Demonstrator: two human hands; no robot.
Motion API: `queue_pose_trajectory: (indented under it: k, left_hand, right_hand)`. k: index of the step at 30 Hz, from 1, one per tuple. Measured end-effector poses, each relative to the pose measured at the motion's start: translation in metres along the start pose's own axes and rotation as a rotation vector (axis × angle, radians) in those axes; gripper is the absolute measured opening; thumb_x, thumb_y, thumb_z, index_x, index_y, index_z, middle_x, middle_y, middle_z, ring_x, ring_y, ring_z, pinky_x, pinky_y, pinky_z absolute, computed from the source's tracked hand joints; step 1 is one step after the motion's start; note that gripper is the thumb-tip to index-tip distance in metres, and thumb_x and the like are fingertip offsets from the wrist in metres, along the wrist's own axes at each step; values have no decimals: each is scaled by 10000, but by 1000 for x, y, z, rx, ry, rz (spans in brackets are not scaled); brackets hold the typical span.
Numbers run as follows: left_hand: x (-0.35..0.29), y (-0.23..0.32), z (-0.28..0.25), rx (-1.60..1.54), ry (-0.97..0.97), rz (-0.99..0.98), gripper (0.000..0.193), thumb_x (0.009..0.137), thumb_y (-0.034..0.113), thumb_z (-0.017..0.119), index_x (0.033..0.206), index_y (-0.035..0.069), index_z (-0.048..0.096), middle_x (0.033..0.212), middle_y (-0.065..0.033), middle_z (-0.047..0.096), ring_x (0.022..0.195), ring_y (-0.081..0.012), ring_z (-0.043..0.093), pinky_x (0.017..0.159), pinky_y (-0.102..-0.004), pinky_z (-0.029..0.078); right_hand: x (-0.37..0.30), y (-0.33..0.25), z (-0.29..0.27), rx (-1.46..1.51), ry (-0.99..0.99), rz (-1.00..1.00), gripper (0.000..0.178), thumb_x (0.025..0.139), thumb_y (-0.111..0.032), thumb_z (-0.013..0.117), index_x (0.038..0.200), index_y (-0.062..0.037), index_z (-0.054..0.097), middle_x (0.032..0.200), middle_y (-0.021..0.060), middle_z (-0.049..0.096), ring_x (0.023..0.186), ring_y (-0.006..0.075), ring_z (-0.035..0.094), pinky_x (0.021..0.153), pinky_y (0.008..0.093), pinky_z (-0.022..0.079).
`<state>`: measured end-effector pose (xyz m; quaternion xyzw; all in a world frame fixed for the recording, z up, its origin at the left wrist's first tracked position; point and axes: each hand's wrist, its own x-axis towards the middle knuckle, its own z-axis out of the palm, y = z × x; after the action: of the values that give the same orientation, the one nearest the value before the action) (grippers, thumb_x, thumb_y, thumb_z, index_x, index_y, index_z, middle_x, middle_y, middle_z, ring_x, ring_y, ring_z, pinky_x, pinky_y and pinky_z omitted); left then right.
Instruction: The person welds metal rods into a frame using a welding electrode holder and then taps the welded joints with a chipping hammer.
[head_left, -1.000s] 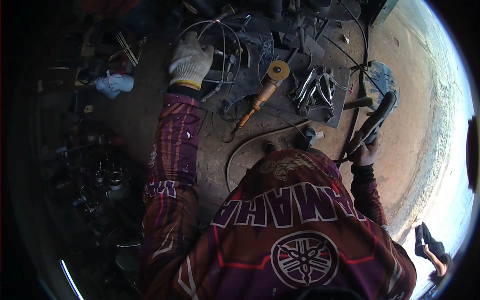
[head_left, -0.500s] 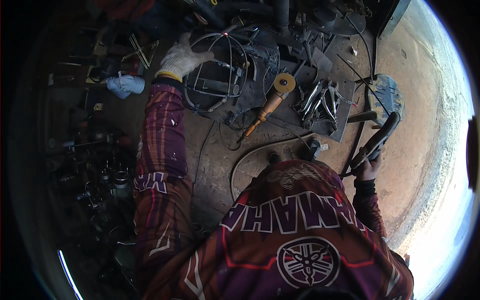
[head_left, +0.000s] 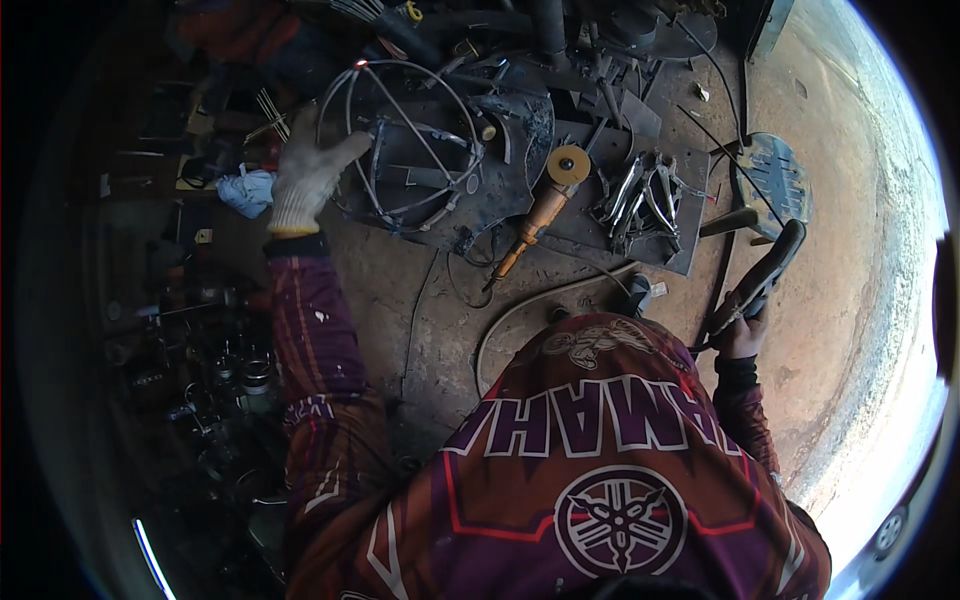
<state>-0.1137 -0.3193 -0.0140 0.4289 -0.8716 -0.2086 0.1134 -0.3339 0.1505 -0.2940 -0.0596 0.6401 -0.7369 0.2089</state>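
My left hand [head_left: 305,180], in a pale knitted glove, grips the left side of a round cage of bent metal rods [head_left: 470,115]. Its thumb points right across the rods; the fingertips are partly hidden. A small spot at the cage's top, where rods meet, glows orange-red. The cage stands tilted on a dark metal worktable [head_left: 505,200]. Well off to the right, my bare right hand [head_left: 742,335] is closed round a dark, long, curved thing seen edge-on, which looks like a hand-held welding shield [head_left: 765,270].
An angle grinder [head_left: 545,210] with a tan disc lies right of the cage. Several locking pliers [head_left: 645,200] are piled beyond it. A worn stool [head_left: 775,180] stands at the right. A hose [head_left: 530,295] crosses the floor. Light-blue cloth [head_left: 247,192] and dark clutter fill the left.
My left hand has moved left and slightly down with the cage, whose glowing top has swung left. My right hand keeps its hold with little movement.
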Motion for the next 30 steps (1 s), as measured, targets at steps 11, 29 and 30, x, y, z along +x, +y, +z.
queue_pose_trajectory:
  k: [11, 29, 30]
  left_hand:
    - [-98, -46, 6, -836, 231, -16, 421, 909, 189, 606, 1283, 9, 534, 1204, -97, 590, 1087, -191, 590, 859, -291, 486]
    - [-138, -40, 31, -862, 365, -73, 388, 851, 177, 683, 1177, 0, 569, 1036, -41, 589, 948, -126, 570, 839, -268, 453]
    - [-142, -40, 31, -765, 425, -106, 391, 849, 188, 692, 1169, -3, 574, 1036, -45, 591, 939, -127, 569, 837, -262, 450]
  right_hand:
    - [5, -1, 14, -101, -39, -68, 254, 884, -72, 617, 1122, -17, 548, 913, 42, 632, 788, 125, 617, 672, 245, 489]
    - [-34, 10, 19, -92, 27, -58, 229, 879, -61, 605, 1100, -32, 552, 875, 18, 606, 740, 107, 596, 629, 242, 476]
    - [-35, 9, 22, -96, 30, -59, 229, 879, -61, 605, 1100, -32, 552, 875, 18, 606, 740, 107, 596, 629, 242, 476]
